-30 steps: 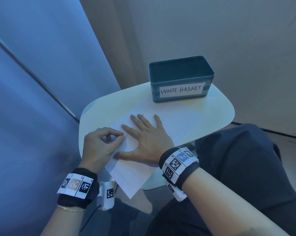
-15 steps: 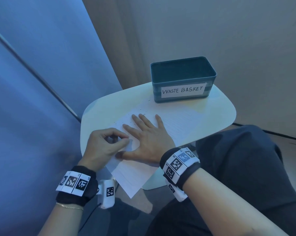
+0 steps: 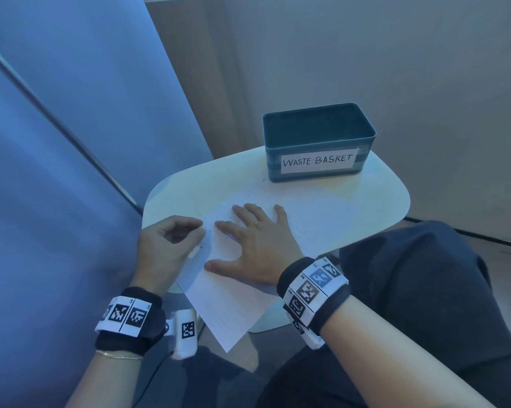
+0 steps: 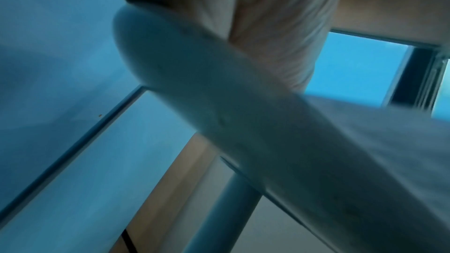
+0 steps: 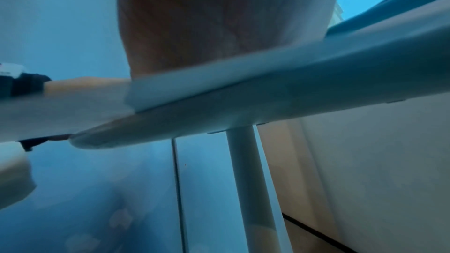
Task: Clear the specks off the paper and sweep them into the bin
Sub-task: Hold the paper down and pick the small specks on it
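Note:
A white sheet of paper [image 3: 321,213] lies on a small rounded white table [image 3: 189,187], its near corner hanging over the edge. Tiny dark specks [image 3: 227,216] are scattered on its upper left part, towards the bin. The teal bin [image 3: 316,134], labelled WASTE BASKET, stands at the table's far side. My right hand [image 3: 242,231] lies flat on the paper with fingers spread. My left hand [image 3: 195,232] is curled at the paper's left edge, thumb and forefinger tips together; I see nothing between them. The wrist views show only the palm heels [image 5: 219,26] and the table edge [image 4: 219,93] from below.
My dark-trousered knee [image 3: 410,290] sits close against the table's right near side. A blue wall panel [image 3: 57,142] rises to the left. A single round leg [image 5: 246,180] holds the table up. One speck lies just in front of the bin.
My left hand's pinched fingertips have drawn slightly left, away from the right forefinger. The right hand stays flat on the paper.

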